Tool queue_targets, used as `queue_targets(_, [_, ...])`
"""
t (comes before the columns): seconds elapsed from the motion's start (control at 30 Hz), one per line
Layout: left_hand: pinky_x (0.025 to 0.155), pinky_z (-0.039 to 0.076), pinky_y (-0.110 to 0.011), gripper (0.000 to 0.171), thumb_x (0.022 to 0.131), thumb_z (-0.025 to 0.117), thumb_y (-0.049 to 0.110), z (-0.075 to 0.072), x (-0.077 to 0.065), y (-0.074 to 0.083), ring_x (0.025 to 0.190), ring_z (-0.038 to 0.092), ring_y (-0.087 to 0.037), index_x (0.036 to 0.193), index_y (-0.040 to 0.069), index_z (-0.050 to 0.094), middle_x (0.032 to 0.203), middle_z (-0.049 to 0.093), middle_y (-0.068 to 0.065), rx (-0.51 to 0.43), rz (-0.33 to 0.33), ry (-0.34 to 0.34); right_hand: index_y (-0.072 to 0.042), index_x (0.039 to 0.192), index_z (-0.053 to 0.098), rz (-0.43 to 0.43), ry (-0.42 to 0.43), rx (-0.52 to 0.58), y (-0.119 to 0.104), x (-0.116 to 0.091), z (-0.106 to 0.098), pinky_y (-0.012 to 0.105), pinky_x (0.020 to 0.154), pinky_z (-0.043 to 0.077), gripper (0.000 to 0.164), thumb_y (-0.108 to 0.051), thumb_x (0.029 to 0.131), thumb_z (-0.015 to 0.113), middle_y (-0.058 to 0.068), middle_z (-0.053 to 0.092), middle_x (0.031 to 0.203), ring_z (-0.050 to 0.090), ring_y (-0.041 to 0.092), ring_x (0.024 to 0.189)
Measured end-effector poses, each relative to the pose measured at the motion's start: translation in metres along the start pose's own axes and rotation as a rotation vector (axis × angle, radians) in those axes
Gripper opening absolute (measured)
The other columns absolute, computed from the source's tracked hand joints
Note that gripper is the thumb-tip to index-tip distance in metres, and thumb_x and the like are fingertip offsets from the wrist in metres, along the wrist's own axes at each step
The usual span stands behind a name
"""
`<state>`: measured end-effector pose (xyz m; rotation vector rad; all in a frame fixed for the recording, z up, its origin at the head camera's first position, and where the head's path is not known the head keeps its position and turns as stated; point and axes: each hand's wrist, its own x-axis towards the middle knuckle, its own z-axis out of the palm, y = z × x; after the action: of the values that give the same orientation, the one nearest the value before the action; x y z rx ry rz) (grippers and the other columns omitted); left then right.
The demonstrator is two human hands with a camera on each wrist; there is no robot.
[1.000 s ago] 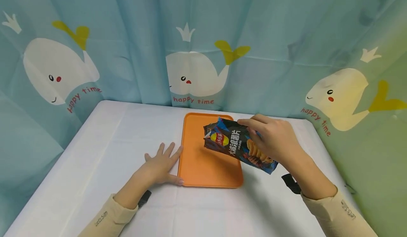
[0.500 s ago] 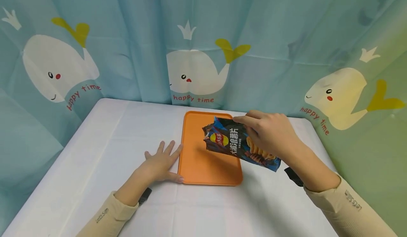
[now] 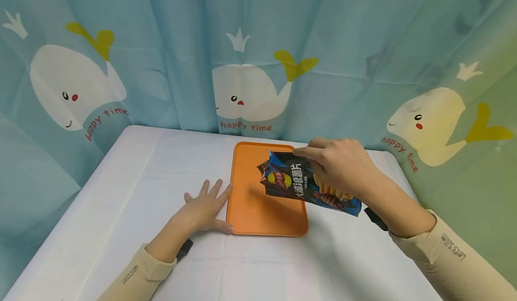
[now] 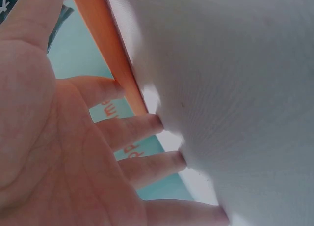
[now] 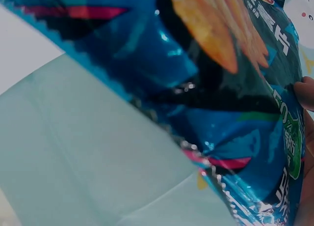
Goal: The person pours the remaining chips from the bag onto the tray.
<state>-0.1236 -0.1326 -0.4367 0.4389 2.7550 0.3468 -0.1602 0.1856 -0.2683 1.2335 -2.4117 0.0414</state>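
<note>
Whale-print teal curtain (image 3: 258, 58) is hanging behind a white-covered table (image 3: 141, 193); the print reads "happy time". Orange tray (image 3: 250, 207) is lying flat mid-table, long side running 12 to 6.

Left hand (image 3: 203, 211) is resting palm-down on the cloth at the tray's 9 o'clock edge, fingers straight and spread, index tip and thumb touching the tray rim. Left wrist view is showing the same: palm (image 4: 54, 137) over the cloth, fingers fanned, orange rim (image 4: 110, 44) right at the fingertips. It is holding nothing.

Right hand (image 3: 341, 168) is gripping the chip bag (image 3: 299, 182) from above, fingers curled over its upper edge, thumb hidden behind the bag. Bag is hanging in the air, tilted, over the tray's 3 o'clock edge, with its lower end sticking out past the rim toward 4 o'clock. Right wrist view is filled by the bag's (image 5: 206, 88) blue foil and chip print; one fingertip (image 5: 305, 94) is showing at the frame's 3 o'clock edge.

Versus a second ago: the bag has drifted slightly toward 3 o'clock and its lower end is sitting a bit further past the rim. Left hand and tray are unchanged.
</note>
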Motion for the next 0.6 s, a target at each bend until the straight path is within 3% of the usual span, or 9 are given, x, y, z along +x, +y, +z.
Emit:
queue_targets(0.4, [0.093,0.019,-0.088,0.121,0.066,0.077,0.072,-0.0001,-0.0027,-0.0031,0.148,0.012,-0.053,0.16,0.019,0.023,0.165,0.018,-0.019,0.001,-0.007,-0.005,-0.02,0.106,0.079,-0.026,-0.011,0.002,-0.0017,0.0066,-0.0011,0.023,0.039,0.027,0.031,-0.001,0.087,0.064,-0.003,0.071,0.085,0.048,0.01,0.047])
queue_targets(0.6, [0.092,0.02,-0.088,0.12,0.067,0.077,0.071,-0.0024,-0.0034,-0.0018,0.148,0.013,-0.053,0.16,0.019,0.023,0.165,0.019,-0.02,-0.004,0.012,-0.001,-0.021,0.107,0.079,-0.012,-0.006,-0.003,-0.0022,0.0044,-0.0046,0.022,0.04,0.024,0.034,-0.001,0.086,0.062,-0.005,0.069,0.08,0.042,0.007,0.046])
